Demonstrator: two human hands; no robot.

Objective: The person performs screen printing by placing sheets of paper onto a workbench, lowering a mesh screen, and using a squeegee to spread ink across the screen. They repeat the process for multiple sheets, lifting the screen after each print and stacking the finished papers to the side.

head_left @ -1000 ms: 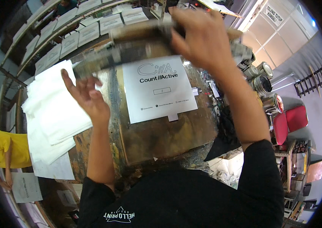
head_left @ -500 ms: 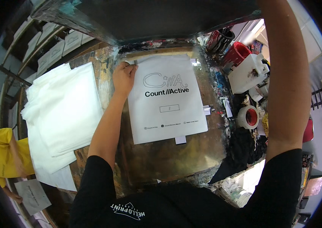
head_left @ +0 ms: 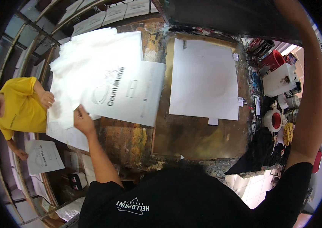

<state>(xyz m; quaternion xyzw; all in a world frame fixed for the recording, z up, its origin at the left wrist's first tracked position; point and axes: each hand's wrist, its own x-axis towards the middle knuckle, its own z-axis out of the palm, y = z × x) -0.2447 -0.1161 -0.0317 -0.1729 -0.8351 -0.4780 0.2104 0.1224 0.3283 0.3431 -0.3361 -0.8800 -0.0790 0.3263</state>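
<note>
While the left hand pinches the printed sheet onto the white stack, the right hand is out of view overhead, leaving a blank sheet squared on the board.

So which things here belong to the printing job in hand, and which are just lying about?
In use:
printed sheet, in left hand
sheet stack
blank sheet on platen

Lying about:
red pots
white tub
black rag

Right hand: out of view.

A paint-stained workbench carries a blank white sheet, a printed sheet and stacked white bags.
</note>
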